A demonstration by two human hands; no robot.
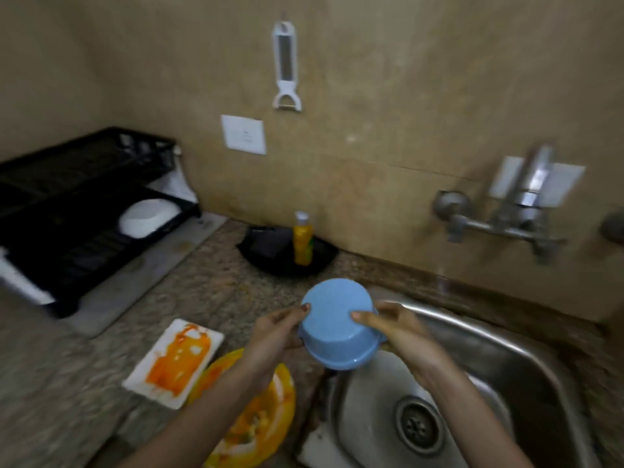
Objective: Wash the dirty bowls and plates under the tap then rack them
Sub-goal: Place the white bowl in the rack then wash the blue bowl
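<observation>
Blue bowl (337, 329), tipped bottom-up, is grasped in the grip of left hand (277, 336) and right hand (395, 329).

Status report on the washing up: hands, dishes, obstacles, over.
Left hand and right hand grip the blue bowl, tilted bottom-up over the sink edge. White bowl in the rack. Smeared white plate and orange plate on the counter, nothing blocking.

The blue bowl (339, 324) showed only its bottom, so its inside could not be seen, and most fingers of the left hand (277, 336) and the right hand (395, 329) were hidden behind it. The left arm (216, 400) covered part of the yellow plate (266, 417). The tap (526, 204) looked blurry, the sink (526, 363) ran off the bottom edge, and the black rack (67, 184) ran off the left edge.
</observation>
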